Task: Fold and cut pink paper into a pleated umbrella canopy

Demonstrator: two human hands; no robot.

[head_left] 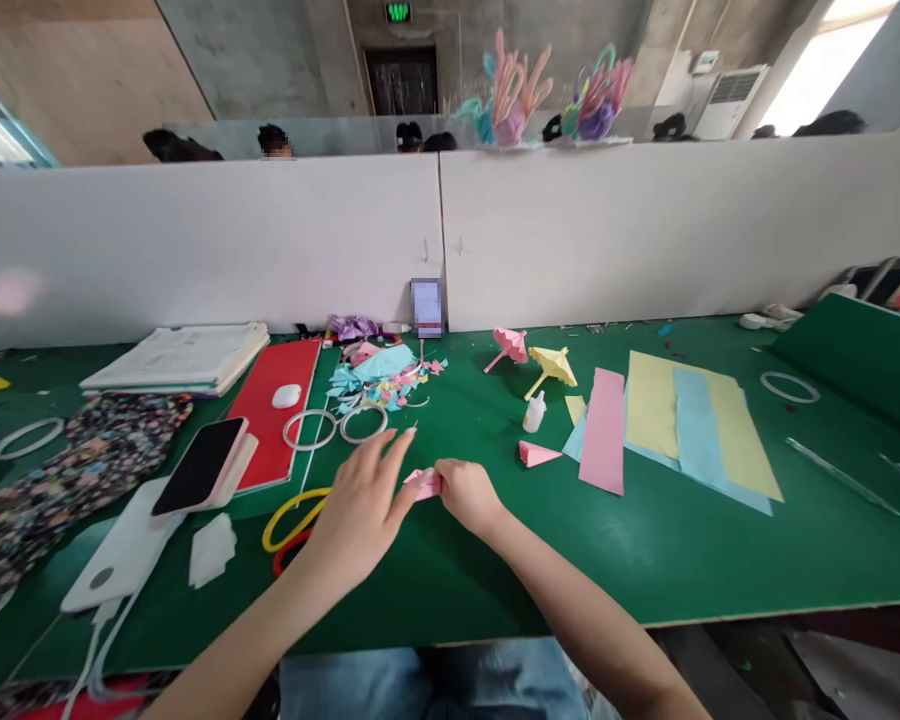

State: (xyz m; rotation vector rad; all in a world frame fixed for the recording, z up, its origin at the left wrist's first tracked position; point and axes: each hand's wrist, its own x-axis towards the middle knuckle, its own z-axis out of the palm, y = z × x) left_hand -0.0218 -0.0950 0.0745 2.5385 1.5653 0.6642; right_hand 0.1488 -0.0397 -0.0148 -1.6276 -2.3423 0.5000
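A small folded piece of pink paper (424, 485) is pinched in my right hand (466, 494), whose fingers are curled closed around its right end. My left hand (364, 510) meets the paper's left end with the thumb, while its other visible fingers stretch out, apart from the thumb. Right of my hands lies a folded pink paper cone (538, 454), with a small white glue bottle (535, 411) upright behind it. Farther back are a pink paper umbrella (510, 345) and a yellow paper umbrella (552, 367). Yellow-handled scissors (292, 518) are partly covered by my left forearm.
Pink (602, 430) and yellow paper sheets (727, 430) lie to the right. Paper scraps (382, 378) are heaped behind my left hand, near white rings (363, 423). A dark-screened phone (201, 465) and a red folder (274, 400) lie left. A white partition (270, 240) borders the back.
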